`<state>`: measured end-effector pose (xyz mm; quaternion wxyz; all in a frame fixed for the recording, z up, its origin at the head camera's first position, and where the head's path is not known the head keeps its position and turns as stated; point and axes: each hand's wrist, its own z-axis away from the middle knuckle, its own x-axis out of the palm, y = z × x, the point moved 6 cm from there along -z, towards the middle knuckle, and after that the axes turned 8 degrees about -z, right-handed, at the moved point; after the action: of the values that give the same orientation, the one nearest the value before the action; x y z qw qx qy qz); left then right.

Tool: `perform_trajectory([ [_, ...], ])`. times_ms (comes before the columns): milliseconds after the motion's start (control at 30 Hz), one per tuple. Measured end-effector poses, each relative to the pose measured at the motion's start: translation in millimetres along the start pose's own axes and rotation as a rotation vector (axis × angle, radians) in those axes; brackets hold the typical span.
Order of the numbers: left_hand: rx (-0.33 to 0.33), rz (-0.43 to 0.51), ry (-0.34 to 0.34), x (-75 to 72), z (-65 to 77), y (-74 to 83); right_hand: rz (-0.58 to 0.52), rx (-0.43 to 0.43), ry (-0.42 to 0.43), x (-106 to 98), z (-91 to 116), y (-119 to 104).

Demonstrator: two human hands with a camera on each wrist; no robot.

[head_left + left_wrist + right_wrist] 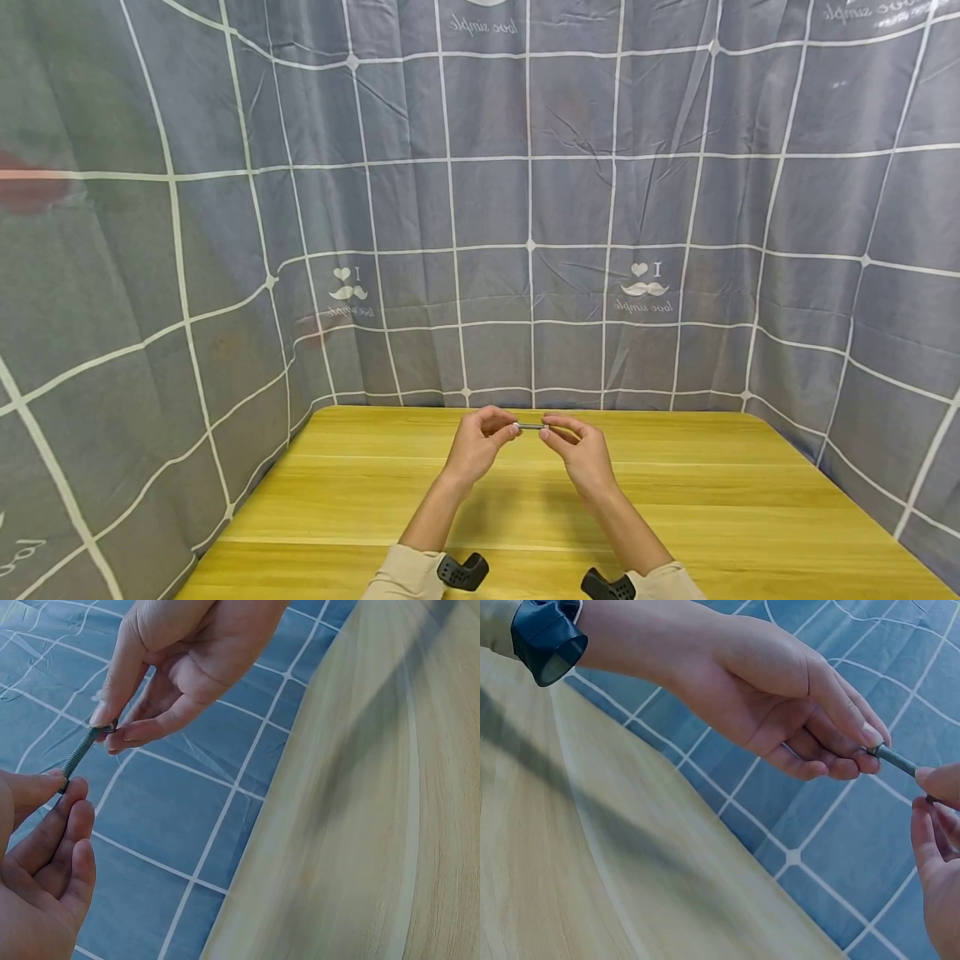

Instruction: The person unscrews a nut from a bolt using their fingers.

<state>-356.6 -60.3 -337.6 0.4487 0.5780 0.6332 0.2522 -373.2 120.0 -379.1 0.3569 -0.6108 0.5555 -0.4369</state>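
Note:
A short grey threaded bolt is held level between both hands above the far part of the table. My left hand pinches its left end with thumb and fingertips. At the other end, my right hand pinches it the same way. Threads show along the bolt's middle in the left wrist view. In the right wrist view, the bolt slants between the fingertips, and a small dark piece shows by the right fingers. Fingertips partly cover both ends, so I cannot tell whether a nut sits there.
A yellow wood-grain table lies beneath the hands. Grey curtains with white grid lines hang behind it and at both sides. Black wrist devices sit at the beige sleeves.

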Motion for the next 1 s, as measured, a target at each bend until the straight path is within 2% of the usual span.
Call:
perform_trajectory([
  [433,-0.001,-0.01,-0.009,-1.4,0.2,-0.4,0.035,-0.015,-0.011,-3.7,2.6,1.7],
  [600,-0.037,-0.047,-0.015,-0.9,-8.2,-23.6,0.08,-0.007,-0.001,-8.5,3.7,5.6],
  [700,-0.032,-0.064,-0.011,-4.1,-15.3,-38.2,0.142,-0.008,0.018,-15.7,1.3,8.6],
  [833,-0.013,-0.085,0.006,-12.1,-22.1,-45.1,0.224,-0.02,0.037,-27.4,-3.8,10.0],
  [1000,-0.018,-0.13,0.013,-20.2,-22.2,-52.2,0.254,-0.003,0.041,-41.9,-7.1,16.3],
])
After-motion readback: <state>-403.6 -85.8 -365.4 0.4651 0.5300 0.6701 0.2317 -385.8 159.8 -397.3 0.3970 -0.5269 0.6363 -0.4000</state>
